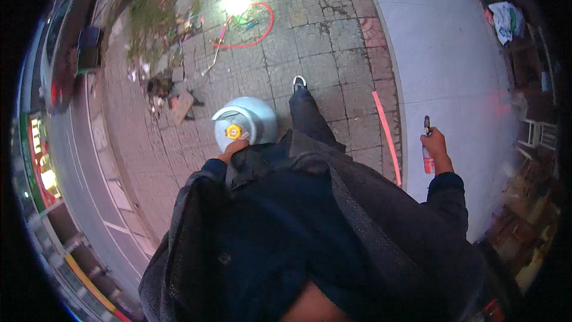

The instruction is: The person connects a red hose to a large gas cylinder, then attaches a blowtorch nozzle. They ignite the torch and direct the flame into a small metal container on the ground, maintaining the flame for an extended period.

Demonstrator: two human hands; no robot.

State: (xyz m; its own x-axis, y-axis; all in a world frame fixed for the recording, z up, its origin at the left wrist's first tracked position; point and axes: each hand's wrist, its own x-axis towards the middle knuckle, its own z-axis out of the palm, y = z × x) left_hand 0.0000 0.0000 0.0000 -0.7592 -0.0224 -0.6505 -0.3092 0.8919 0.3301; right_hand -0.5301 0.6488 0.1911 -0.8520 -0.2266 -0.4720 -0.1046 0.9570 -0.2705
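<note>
A pale blue-grey gas cylinder (266, 120) stands upright on the paving close in front of me, with a yellow valve knob (233, 132) inside its raised collar. My left hand (234, 150) is closed at the near edge of the collar, just below the knob; part of its grip is hidden. Out to the right, my right hand (437, 143) wraps round a small blowtorch (428, 160) with a red and white canister and a dark nozzle head pointing away from me. Whether it burns, I cannot tell.
Ahead lies a torch wand (222, 33) with a curled orange hose (271, 24), beside a glaring light (236, 1). An orange strip (387, 137) runs along the paving by a pale grey slab (444, 53). Rubble (182, 107) and weeds lie left, then a road (89, 161).
</note>
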